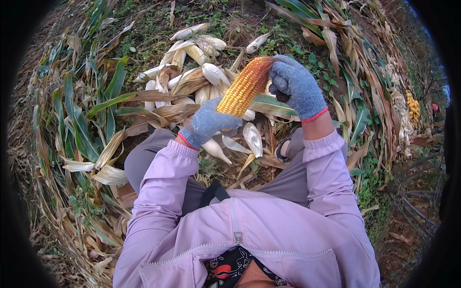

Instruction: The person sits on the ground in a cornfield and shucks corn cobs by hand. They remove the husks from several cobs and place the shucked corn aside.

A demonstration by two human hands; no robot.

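Observation:
A husked ear of yellow corn [239, 88] with reddish-brown silk at its tip slants up to the right in front of me. Its base end sits in my left hand [210, 122], which wears a blue-grey knit glove with a red cuff edge. My right hand [297, 84], gloved the same way, closes at the tip, where the silk [264, 64] meets its fingers. Those fingertips are partly hidden, and something dark shows beneath them. Below and behind the ear lie several corn ears in pale husks [214, 73], some beside my left glove.
Dry and green corn stalks [77, 118] are heaped on the left, with more stalks [360, 72] on the right. A pile of yellow ears [412, 108] lies at the far right. Bare twigs [417, 205] stand at lower right. My bent legs [151, 154] flank loose husks [253, 139].

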